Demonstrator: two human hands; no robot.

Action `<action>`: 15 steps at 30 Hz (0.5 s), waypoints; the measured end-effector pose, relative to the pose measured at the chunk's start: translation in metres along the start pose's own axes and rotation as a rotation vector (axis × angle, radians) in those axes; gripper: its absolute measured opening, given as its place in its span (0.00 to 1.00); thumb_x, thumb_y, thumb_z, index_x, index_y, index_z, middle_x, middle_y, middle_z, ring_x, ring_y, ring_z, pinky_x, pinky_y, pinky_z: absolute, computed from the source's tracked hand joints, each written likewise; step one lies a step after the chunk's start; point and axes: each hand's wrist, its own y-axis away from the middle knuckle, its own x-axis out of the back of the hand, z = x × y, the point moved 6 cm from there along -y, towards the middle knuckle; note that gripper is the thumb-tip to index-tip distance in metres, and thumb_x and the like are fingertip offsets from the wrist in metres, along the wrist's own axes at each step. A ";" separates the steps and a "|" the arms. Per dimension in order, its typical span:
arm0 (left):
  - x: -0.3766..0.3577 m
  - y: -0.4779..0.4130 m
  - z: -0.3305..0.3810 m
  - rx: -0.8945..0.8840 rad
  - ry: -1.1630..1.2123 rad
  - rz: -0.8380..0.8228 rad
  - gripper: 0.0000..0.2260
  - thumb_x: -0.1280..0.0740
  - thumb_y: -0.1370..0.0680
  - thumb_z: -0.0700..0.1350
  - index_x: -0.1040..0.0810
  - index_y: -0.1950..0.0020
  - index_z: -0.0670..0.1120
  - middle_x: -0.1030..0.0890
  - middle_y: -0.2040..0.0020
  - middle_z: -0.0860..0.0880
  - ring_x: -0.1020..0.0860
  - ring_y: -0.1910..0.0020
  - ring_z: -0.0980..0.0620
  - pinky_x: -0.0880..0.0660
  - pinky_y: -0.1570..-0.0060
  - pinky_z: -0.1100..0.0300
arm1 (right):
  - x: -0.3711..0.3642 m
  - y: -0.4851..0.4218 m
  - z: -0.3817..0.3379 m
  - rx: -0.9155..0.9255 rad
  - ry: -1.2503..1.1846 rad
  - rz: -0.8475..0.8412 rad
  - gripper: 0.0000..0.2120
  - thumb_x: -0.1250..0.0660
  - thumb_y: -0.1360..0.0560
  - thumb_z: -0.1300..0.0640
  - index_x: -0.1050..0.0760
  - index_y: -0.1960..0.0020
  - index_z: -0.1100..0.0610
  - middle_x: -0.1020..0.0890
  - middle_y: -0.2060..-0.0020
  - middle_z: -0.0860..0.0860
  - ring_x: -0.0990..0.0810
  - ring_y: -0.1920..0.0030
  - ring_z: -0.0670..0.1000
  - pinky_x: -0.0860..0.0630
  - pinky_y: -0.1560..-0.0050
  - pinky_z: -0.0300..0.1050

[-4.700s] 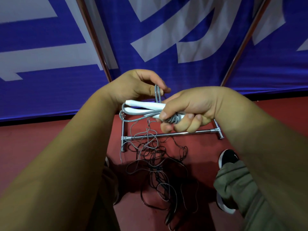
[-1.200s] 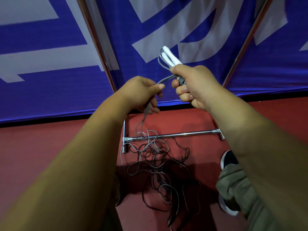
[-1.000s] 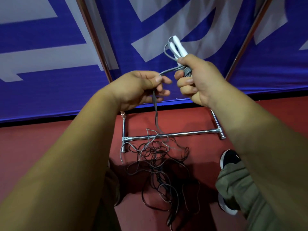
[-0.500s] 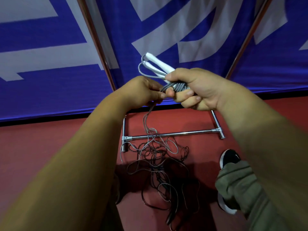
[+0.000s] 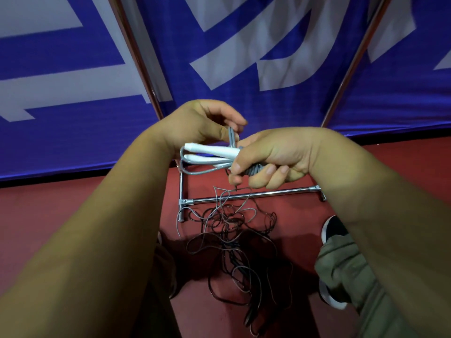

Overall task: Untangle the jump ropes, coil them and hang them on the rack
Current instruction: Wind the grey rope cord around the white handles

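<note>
My right hand (image 5: 271,157) grips the two white handles (image 5: 210,152) of a grey jump rope, lying level and pointing left, together with grey cord wound round them. My left hand (image 5: 202,123) sits just behind and pinches a doubled strand of that grey cord (image 5: 231,137) upright above the handles. Below my hands a tangle of dark and grey ropes (image 5: 231,237) lies on the red floor, draped partly over the chrome rack (image 5: 268,194) base bar.
The rack's two slanted chrome poles (image 5: 136,54) rise in front of a blue and white banner (image 5: 244,45). My right shoe (image 5: 334,230) and olive trouser leg stand at the lower right, close to the rope pile.
The handle bundle has come down and turned level, pointing left. My left hand has moved up behind it, and now holds the cord upright over the handles.
</note>
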 end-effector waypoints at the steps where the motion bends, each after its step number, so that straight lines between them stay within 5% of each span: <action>1: -0.001 0.000 0.003 -0.014 -0.048 -0.004 0.14 0.27 0.26 0.27 0.13 0.48 0.44 0.17 0.49 0.39 0.17 0.49 0.47 0.18 0.41 0.53 | 0.002 -0.003 0.003 -0.012 0.042 0.033 0.04 0.35 0.19 0.68 0.28 0.47 0.62 0.22 0.58 0.58 0.37 0.76 0.43 0.47 0.81 0.33; 5: -0.002 0.001 0.010 -0.026 -0.303 -0.013 0.15 0.26 0.25 0.29 0.12 0.49 0.48 0.15 0.52 0.45 0.18 0.51 0.49 0.19 0.40 0.44 | 0.011 -0.013 0.010 -0.047 0.131 0.175 0.03 0.34 0.21 0.69 0.27 0.52 0.64 0.21 0.62 0.56 0.38 0.73 0.45 0.45 0.81 0.34; 8: 0.002 -0.002 0.011 -0.001 -0.448 0.014 0.19 0.27 0.27 0.28 0.12 0.49 0.52 0.15 0.52 0.46 0.18 0.55 0.50 0.18 0.46 0.43 | 0.032 -0.023 0.014 -0.038 0.138 0.374 0.05 0.34 0.22 0.68 0.28 0.48 0.62 0.18 0.60 0.58 0.36 0.72 0.45 0.43 0.78 0.35; 15: -0.004 -0.003 -0.002 0.087 -0.710 0.000 0.16 0.22 0.27 0.35 0.16 0.44 0.52 0.13 0.52 0.54 0.16 0.56 0.58 0.18 0.50 0.61 | 0.060 -0.030 0.015 0.032 0.349 0.640 0.03 0.33 0.23 0.64 0.25 0.49 0.62 0.24 0.63 0.60 0.31 0.70 0.54 0.35 0.75 0.40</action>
